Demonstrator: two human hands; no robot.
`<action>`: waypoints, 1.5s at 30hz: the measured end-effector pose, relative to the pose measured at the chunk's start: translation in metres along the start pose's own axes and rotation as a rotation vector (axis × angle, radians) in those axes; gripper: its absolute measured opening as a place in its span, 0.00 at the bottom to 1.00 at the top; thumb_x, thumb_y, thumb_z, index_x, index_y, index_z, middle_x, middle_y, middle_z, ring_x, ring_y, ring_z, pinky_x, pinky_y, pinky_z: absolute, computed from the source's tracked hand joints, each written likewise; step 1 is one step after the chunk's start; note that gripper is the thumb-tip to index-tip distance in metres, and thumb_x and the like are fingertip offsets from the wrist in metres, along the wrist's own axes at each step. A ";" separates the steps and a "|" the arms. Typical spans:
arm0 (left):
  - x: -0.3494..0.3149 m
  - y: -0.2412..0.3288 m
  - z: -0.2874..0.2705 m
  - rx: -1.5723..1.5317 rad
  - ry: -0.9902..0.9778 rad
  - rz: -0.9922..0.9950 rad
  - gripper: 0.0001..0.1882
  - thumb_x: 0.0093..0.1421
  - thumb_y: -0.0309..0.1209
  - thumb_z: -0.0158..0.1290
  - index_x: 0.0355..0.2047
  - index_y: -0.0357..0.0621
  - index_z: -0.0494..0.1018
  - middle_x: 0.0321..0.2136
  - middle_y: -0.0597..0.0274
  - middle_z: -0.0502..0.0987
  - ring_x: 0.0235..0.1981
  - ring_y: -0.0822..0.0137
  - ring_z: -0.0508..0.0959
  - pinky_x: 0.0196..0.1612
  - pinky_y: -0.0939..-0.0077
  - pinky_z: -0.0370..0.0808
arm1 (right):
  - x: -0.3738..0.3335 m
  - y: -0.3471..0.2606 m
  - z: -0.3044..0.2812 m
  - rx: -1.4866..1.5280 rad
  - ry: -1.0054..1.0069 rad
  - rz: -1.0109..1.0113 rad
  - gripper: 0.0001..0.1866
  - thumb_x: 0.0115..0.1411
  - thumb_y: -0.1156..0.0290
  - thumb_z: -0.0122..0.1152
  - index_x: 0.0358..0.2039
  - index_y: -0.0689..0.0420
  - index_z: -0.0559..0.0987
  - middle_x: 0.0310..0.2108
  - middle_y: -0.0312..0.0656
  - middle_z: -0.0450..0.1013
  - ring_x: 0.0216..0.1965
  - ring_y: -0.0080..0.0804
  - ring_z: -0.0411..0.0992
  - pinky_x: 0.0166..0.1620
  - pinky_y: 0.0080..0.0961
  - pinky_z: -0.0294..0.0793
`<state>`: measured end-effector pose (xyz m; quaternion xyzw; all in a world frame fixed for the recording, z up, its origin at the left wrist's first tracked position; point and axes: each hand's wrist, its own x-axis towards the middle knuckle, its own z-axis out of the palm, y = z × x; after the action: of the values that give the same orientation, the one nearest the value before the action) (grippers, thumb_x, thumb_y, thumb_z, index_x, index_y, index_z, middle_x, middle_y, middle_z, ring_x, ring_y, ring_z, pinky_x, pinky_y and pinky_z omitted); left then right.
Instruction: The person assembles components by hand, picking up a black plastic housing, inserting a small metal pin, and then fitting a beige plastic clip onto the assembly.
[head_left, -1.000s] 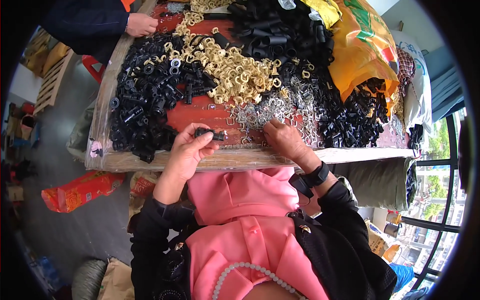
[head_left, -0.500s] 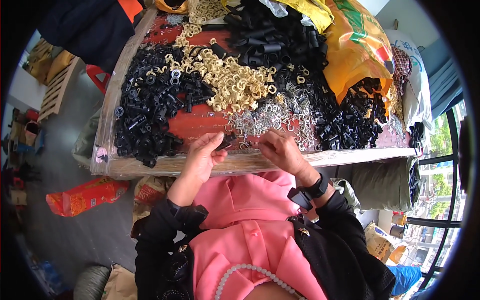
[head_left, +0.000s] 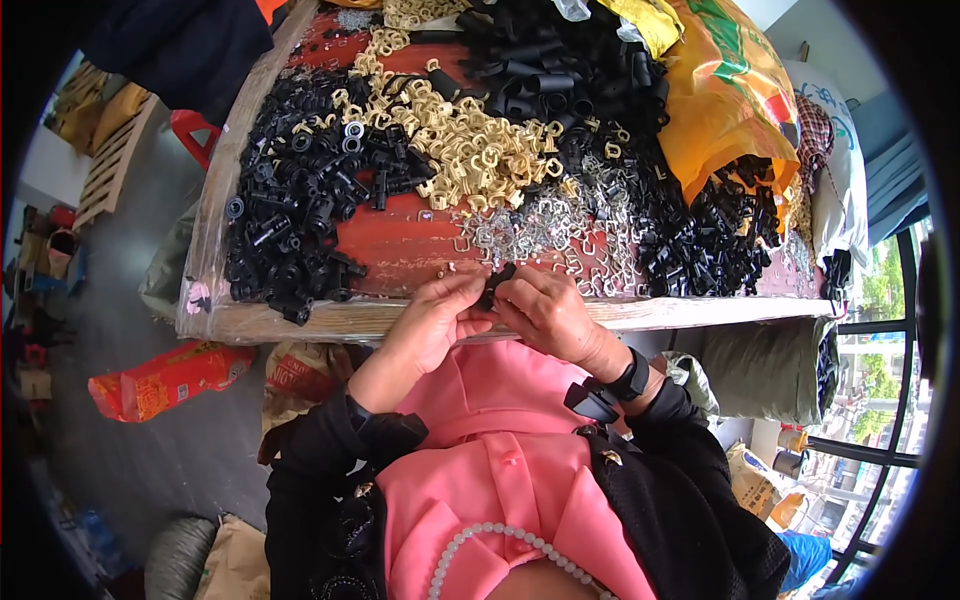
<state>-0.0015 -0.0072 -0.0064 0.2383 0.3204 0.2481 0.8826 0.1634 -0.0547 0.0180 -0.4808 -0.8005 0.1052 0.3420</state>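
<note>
Above the near edge of the table, my two hands meet around a small black plastic part (head_left: 493,287). My left hand (head_left: 440,315) pinches it from the left, thumb and fingers closed. From the right, my right hand (head_left: 545,312) has its fingers curled against the same part; whether a small metal clip is also between them cannot be made out. Just beyond my fingers lies a heap of silvery metal clips (head_left: 525,235). Cream-coloured plastic rings (head_left: 480,155) are piled behind those. To the left spreads a heap of black plastic fittings (head_left: 290,215).
Black tubes (head_left: 545,85) are heaped at the back. On the right, an orange bag (head_left: 725,110) leans over small black parts (head_left: 690,250). The red tabletop (head_left: 385,245) has a wooden front edge (head_left: 350,322). A red package (head_left: 165,380) lies on the floor at left.
My hands have come together. The black part in my left hand has moved right, and my right hand now grips it too. The view has shifted slightly.
</note>
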 end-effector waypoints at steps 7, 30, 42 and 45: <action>-0.010 -0.002 0.009 0.167 -0.082 -0.029 0.11 0.56 0.31 0.45 0.38 0.38 0.69 0.31 0.62 0.73 0.30 0.70 0.74 0.33 0.84 0.71 | -0.007 -0.009 -0.009 -0.049 -0.023 0.002 0.07 0.41 0.74 0.58 0.21 0.57 0.69 0.18 0.38 0.63 0.17 0.34 0.65 0.19 0.27 0.66; -0.006 -0.010 0.006 0.204 -0.072 -0.069 0.10 0.54 0.29 0.47 0.37 0.39 0.70 0.30 0.65 0.73 0.29 0.75 0.73 0.33 0.83 0.71 | -0.013 -0.010 -0.002 0.153 -0.073 0.278 0.05 0.39 0.79 0.58 0.19 0.60 0.71 0.18 0.40 0.67 0.18 0.34 0.67 0.20 0.24 0.66; -0.020 -0.008 0.017 0.099 -0.151 -0.054 0.11 0.55 0.29 0.46 0.38 0.38 0.68 0.32 0.59 0.73 0.31 0.69 0.74 0.34 0.81 0.72 | -0.024 -0.015 -0.013 0.300 0.077 0.247 0.04 0.43 0.79 0.57 0.21 0.59 0.72 0.19 0.40 0.68 0.19 0.30 0.68 0.21 0.22 0.66; -0.019 -0.011 0.005 0.077 -0.157 -0.067 0.11 0.55 0.29 0.45 0.38 0.37 0.67 0.33 0.55 0.73 0.32 0.67 0.75 0.34 0.80 0.72 | -0.033 0.001 -0.027 0.268 0.120 0.255 0.03 0.43 0.77 0.57 0.21 0.57 0.73 0.20 0.41 0.68 0.19 0.34 0.68 0.22 0.24 0.67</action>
<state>-0.0076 -0.0278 -0.0008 0.2798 0.2673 0.1868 0.9030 0.1911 -0.0859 0.0228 -0.5339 -0.6901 0.2244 0.4340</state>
